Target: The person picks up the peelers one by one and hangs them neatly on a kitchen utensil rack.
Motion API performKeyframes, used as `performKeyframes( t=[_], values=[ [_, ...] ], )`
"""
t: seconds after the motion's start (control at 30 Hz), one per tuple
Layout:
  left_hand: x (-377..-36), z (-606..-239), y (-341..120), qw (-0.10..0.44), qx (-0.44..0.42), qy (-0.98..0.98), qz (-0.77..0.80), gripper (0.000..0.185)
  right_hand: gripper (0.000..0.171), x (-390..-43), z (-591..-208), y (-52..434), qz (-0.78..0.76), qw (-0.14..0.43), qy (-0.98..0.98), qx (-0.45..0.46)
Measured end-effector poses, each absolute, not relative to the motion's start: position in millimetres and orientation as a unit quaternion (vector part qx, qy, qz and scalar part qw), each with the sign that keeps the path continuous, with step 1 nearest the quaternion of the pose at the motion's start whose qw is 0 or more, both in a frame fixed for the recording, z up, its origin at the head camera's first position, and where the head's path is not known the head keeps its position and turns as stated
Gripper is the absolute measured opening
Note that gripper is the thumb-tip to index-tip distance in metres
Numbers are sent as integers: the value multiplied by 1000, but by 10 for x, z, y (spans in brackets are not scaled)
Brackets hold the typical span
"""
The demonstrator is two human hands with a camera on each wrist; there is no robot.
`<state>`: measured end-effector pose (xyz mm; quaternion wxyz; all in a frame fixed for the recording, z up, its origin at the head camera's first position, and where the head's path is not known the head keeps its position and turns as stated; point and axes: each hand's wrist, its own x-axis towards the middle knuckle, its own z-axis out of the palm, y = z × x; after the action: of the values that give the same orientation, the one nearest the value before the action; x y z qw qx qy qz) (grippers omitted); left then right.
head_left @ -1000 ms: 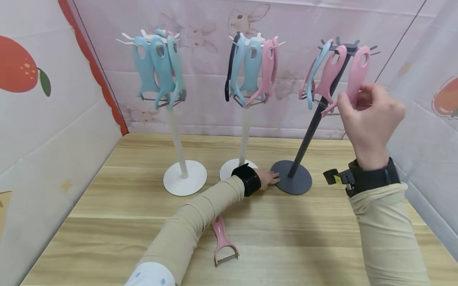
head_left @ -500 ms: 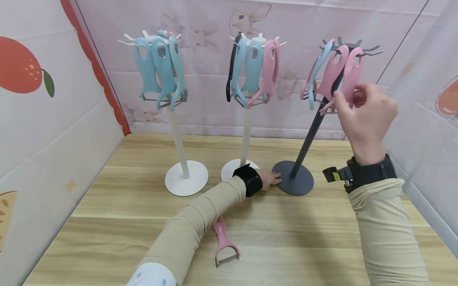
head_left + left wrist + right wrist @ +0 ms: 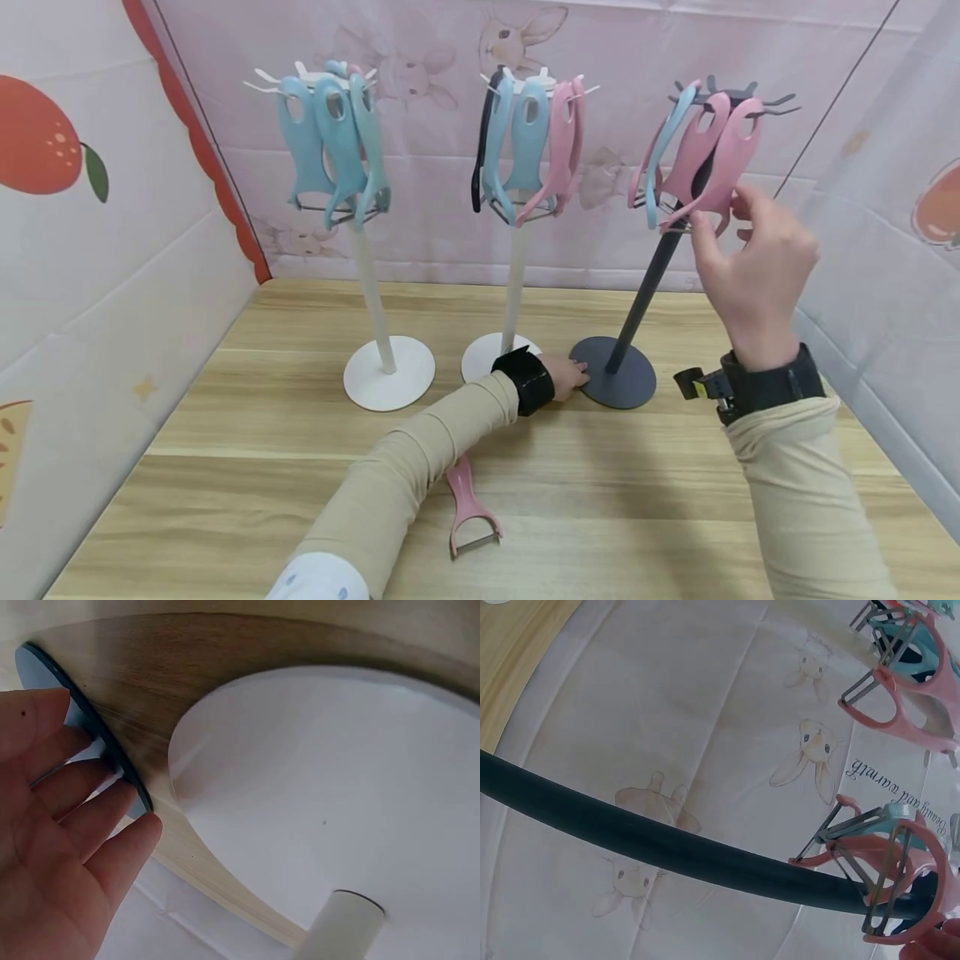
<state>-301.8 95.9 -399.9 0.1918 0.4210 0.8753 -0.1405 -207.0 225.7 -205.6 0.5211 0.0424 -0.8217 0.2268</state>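
Observation:
My right hand (image 3: 761,267) pinches the lower end of a pink peeler (image 3: 729,154) that hangs from a hook at the top of the dark grey stand (image 3: 647,304). In the right wrist view only fingertips (image 3: 934,946) show, against the pink peeler's frame (image 3: 939,874). Another pink peeler (image 3: 693,150) and a blue one (image 3: 666,158) hang just left of it. Low on the table, my left hand (image 3: 562,377) rests its extended fingers on the rim of that stand's round base (image 3: 621,387); the left wrist view shows the fingers (image 3: 112,847) at the base's edge.
Two white stands, one at left (image 3: 371,292) and one in the middle (image 3: 515,283), carry several hanging peelers, mostly blue. A loose pink peeler (image 3: 468,504) lies on the wooden table (image 3: 225,500) beside my left forearm. Printed cloth walls enclose the table.
The pink peeler in my right hand has shifted left onto the stand's hook. The right hand has slid down and left to the peeler's lower end. My left hand stays put.

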Motion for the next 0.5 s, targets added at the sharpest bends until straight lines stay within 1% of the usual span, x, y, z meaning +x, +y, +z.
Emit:
performKeyframes(
  t=[0.13,0.23,0.4,0.5],
  values=[
    [-3041,-4021,963,200,420,875,-136,49,35,-1982,-2165,2175,206,547,-808,74],
    [-3056,-4034,975,208,414,876,-133,50,39,-1901,-2258,2097,199,547,-807,96],
    [-3081,-4055,989,209,416,875,-132,50,42,-1761,-2437,1964,182,527,-818,142],
    [-3063,-4032,955,202,424,874,-126,50,37,-1680,-2594,1864,174,500,-829,181]
  ],
)
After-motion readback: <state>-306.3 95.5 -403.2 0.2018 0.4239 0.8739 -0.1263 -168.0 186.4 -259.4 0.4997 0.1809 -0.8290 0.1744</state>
